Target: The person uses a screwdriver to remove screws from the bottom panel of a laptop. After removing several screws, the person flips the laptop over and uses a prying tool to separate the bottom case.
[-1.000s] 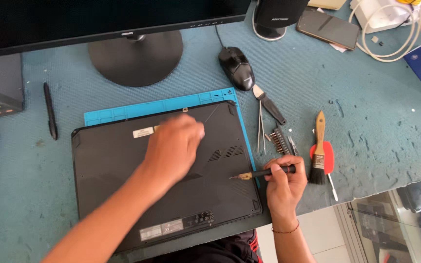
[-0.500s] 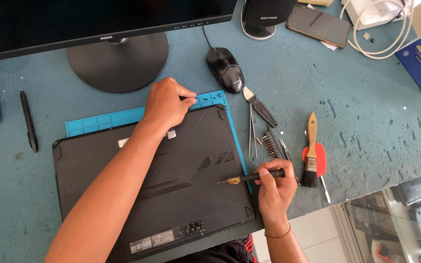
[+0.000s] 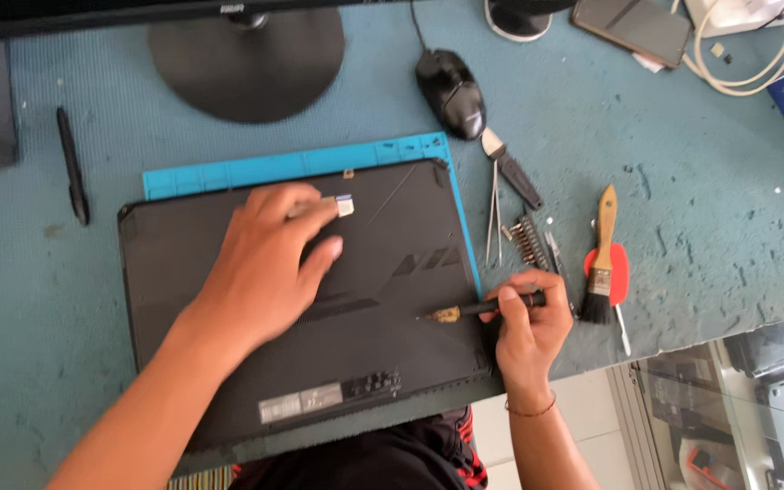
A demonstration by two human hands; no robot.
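Hands working on a black laptop (image 3: 229, 363)
Left hand (image 3: 269, 263) lying open, flat on it; right hand (image 3: 524, 327), at three o'clock, gripping a screwdriver (image 3: 483, 308).

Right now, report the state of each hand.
Left hand: open, palm down on the black laptop's underside.
Right hand: closed on a slim black screwdriver.

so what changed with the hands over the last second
The left hand moved from the laptop's far edge, by the blue mat, back toward the middle of the black laptop base, lying flat on it. The right hand stayed at the right edge, gripping the screwdriver, tip pointing left.
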